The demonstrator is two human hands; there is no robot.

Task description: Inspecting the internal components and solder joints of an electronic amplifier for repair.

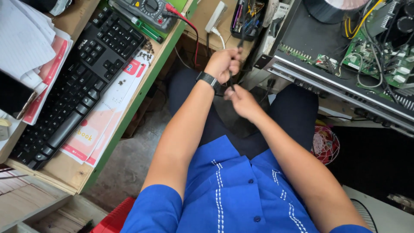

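My left hand (224, 64), with a black watch on its wrist, is closed around a thin black cable (239, 41) that rises toward the bench above. Just below it my right hand (241, 101) pinches the same cable's lower stretch, over my lap. Both hands are close together in front of an opened electronics chassis (340, 82), whose green circuit boards (379, 51) and wiring show at the right.
A black keyboard (82, 82) lies on papers and booklets on the wooden desk (64, 172) at the left. A multimeter (148, 11) with a red lead sits at the desk's far end. A white power strip (216, 16) and a tool holder (246, 17) stand beyond my hands.
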